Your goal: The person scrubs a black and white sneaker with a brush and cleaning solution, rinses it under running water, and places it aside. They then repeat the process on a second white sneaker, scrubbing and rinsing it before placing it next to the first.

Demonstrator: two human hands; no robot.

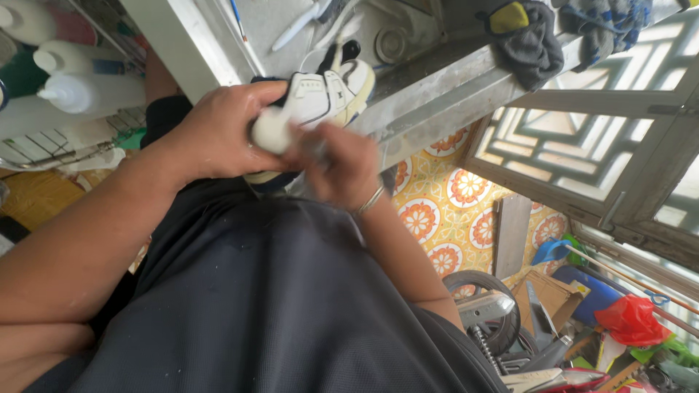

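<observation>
Head view, looking down over a dark shirt.

Counts: one white sneaker with dark trim; two hands on it.

Left hand: wrapped around the sneaker's near end, fingers curled over the white rounded part, firm grasp. The shoe is held up in front of the chest, just below the edge of a grey metal ledge.

Right hand: blurred by motion, pressed against the underside and side of the sneaker. Fingers look bunched, possibly around a small cloth or brush, but the blur keeps me from telling whether it holds anything. One metal bangle sits on that wrist.

Containers: upper left, a wire rack holds at least three white plastic bottles, lying or leaning; contents not visible. One green container lies among them.

On the ledge: one dark grey rag with a yellow patch, one blue-grey patterned cloth beside it, and one white brush or tool handle farther back.

Right side: a grey window frame with geometric lattice. Below it, a wall or floor of yellow tiles with orange-and-white flower rounds. Lower right: one small black wheel, one red plastic bag, one piece of brown cardboard, one blue scoop-like item, all in a loose clutter.
</observation>
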